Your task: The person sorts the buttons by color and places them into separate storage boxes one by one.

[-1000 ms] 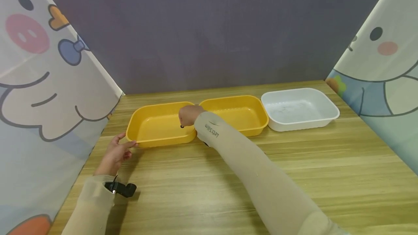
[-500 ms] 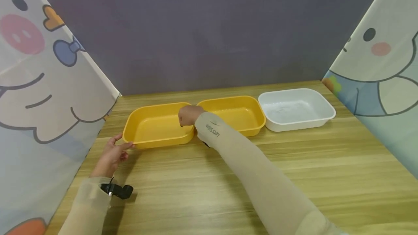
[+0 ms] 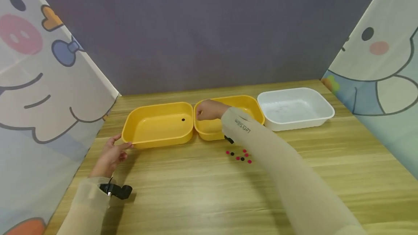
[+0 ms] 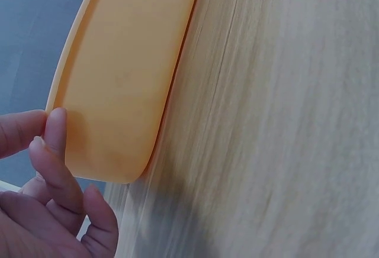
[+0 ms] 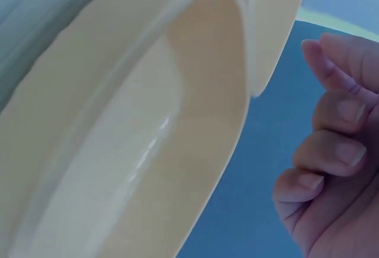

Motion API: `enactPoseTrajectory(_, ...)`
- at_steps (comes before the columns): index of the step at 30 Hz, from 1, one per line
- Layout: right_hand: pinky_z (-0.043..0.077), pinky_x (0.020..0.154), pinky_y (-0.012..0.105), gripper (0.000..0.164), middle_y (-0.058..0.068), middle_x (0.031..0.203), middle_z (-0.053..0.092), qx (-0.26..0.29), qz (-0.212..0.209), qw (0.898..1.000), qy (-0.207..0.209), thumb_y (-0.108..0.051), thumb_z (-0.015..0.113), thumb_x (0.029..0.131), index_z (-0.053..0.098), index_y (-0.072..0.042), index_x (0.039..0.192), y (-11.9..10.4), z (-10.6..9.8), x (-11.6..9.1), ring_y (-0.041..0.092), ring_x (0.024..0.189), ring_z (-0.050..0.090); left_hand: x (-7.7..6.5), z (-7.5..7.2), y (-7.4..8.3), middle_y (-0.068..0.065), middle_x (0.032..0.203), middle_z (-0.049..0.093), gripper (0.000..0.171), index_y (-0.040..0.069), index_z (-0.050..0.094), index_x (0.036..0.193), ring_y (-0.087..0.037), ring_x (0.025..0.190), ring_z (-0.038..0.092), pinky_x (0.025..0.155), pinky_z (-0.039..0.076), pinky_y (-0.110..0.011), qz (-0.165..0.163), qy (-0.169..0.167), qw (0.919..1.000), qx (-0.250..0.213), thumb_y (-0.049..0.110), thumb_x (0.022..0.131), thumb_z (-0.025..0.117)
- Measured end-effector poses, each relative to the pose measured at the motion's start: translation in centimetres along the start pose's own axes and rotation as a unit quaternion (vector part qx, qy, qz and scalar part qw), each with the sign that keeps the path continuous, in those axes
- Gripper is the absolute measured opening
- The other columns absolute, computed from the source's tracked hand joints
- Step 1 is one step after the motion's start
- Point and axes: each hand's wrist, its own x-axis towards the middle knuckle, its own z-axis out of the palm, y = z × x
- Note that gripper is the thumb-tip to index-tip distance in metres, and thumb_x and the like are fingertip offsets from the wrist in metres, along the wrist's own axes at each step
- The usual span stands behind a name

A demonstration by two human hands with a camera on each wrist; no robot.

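Note:
My left hand (image 3: 112, 154) pinches the near left rim of the left yellow tray (image 3: 156, 143). Thumb and a finger meet at the tray's edge (image 4: 59, 86) in the left wrist view, the other fingers curled below. A small round black piece (image 3: 183, 119) lies inside this tray, near its right wall. Over the left part of the middle yellow tray (image 3: 209, 136) hovers my right hand (image 3: 210, 110). Its fingers (image 5: 331, 151) are loosely curled in the right wrist view, with nothing visible between them.
Several small pink pieces (image 3: 246, 155) and two black pieces (image 3: 242, 159) lie scattered on the wooden table (image 3: 183, 191), in front of the middle tray. A white tray (image 3: 303, 123) stands at the right. Printed cloth walls flank both sides, with a grey panel (image 3: 209, 39) behind.
My right hand has moved right, from the left tray to above the middle one. The black piece now shows in the left tray, and the scattered pieces have come into sight. The left hand keeps its hold.

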Motion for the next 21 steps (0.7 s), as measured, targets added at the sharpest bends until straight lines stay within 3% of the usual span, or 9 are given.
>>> enactPoseTrajectory(2,0.045,0.079,0.029,0.022,0.005,0.098,0.067,0.008,-0.010,1.000,0.004,-0.015,0.054,0.098,0.070,-0.001,0.104,0.9,0.0,-0.9,0.013,0.075,0.051,0.0,0.0,0.0,0.012,0.069,0.066,0.082,0.003,-0.005,0.152,-0.006,0.045,0.047,0.050,0.044,-0.019,0.000,0.001,1.0000,0.004,0.006,0.096,0.055)
enactPoseTrajectory(4,0.047,0.084,0.032,0.022,0.008,0.104,0.068,0.019,-0.019,1.000,0.010,-0.014,0.055,0.097,0.070,-0.001,0.106,1.8,0.1,-1.7,0.015,0.082,0.056,-0.1,0.0,0.0,0.013,0.070,0.065,0.081,0.003,-0.005,0.152,-0.006,0.046,0.047,0.050,0.044,-0.019,0.004,0.000,1.0000,0.009,0.007,0.097,0.055)
enactPoseTrajectory(10,0.048,0.082,0.034,0.021,0.005,0.099,0.069,0.029,-0.030,0.999,0.021,-0.012,0.055,0.096,0.071,-0.001,0.103,3.7,0.8,-4.2,0.014,0.076,0.053,-0.2,-0.1,0.1,0.012,0.071,0.066,0.082,0.003,-0.006,0.152,-0.006,0.047,0.047,0.051,0.044,-0.020,0.004,0.000,1.0000,0.007,0.008,0.097,0.055)
enactPoseTrajectory(15,0.048,0.080,0.032,0.019,0.001,0.097,0.069,0.015,-0.037,0.999,0.000,-0.013,0.056,0.095,0.072,-0.004,0.102,3.7,1.9,-5.9,0.011,0.073,0.051,-0.2,-0.3,0.2,0.012,0.073,0.066,0.082,0.004,-0.005,0.152,-0.007,0.049,0.048,0.052,0.046,-0.020,0.003,-0.004,0.9999,0.014,0.009,0.097,0.055)
enactPoseTrajectory(21,0.044,0.070,0.025,0.016,-0.004,0.084,0.066,0.010,-0.061,0.998,-0.005,-0.011,0.058,0.094,0.072,-0.005,0.098,3.5,3.1,-7.7,0.008,0.067,0.046,-0.1,-0.4,0.2,0.013,0.073,0.066,0.081,0.001,-0.007,0.151,-0.006,0.049,0.050,0.055,0.048,-0.021,0.008,-0.012,0.9982,0.058,0.011,0.098,0.054)
